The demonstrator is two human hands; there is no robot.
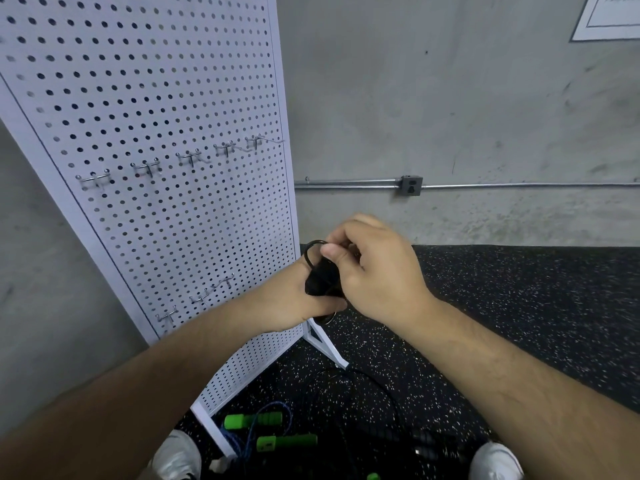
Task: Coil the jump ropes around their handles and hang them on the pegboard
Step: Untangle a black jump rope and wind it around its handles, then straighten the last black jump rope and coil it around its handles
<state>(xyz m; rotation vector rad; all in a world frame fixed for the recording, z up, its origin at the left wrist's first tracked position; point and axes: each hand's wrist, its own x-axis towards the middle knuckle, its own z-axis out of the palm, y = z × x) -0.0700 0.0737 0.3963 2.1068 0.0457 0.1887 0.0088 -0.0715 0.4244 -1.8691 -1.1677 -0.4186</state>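
Note:
Both hands meet in front of the white pegboard (149, 109), at its lower right edge. My left hand (294, 296) grips the black handles of a black jump rope (320, 278). My right hand (374, 265) pinches the thin black cord at the top, where a small loop (311, 249) sticks out to the left. The handles are mostly hidden between my palms. A row of bare metal hooks (188, 157) crosses the board's middle, and more hooks (211, 292) sit lower down.
On the black speckled floor by my white shoes lie a blue rope with green handles (273, 431) and a loose black rope (374, 386). The pegboard's white foot (327, 344) juts out. A conduit with an outlet box (410, 185) runs along the concrete wall.

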